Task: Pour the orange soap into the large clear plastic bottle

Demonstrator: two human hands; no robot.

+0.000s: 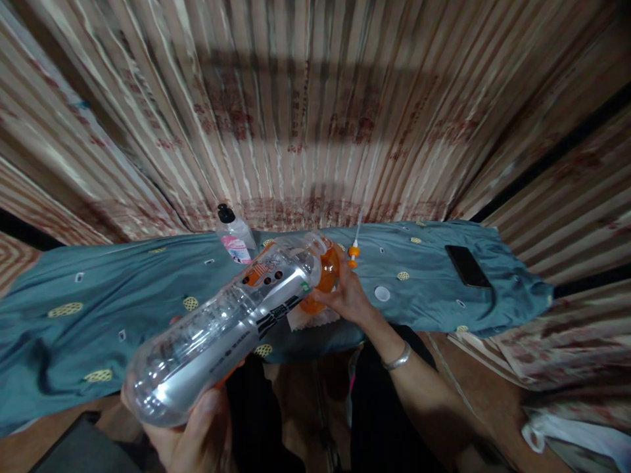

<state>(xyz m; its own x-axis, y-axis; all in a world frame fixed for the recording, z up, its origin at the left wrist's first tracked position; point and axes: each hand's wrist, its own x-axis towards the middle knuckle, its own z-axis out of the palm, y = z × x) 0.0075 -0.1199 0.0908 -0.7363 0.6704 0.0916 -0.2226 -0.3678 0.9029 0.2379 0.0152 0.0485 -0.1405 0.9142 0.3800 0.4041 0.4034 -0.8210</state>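
Note:
My left hand (pixel 197 427) is wrapped round the base of a large clear plastic bottle (pixel 221 328) with a silver and orange label. The bottle is tilted, its neck pointing up and right over an orange bottle (pixel 328 269). Around that orange bottle my right hand (pixel 348 292) is closed. Whether the two mouths touch I cannot tell, and no liquid is plainly visible in the clear bottle. An orange pump top (pixel 353 253) with a pale tube lies just beyond my right hand. Under the orange bottle shows a piece of white, frilly-edged material (pixel 313 320).
A white bottle with a black cap (pixel 236 236) stands at the back on the green patterned cloth (pixel 162 276). Right of my hands lie a white round disc (pixel 382 293) and a black phone (pixel 467 266). A striped curtain (pixel 305 118) hangs close behind.

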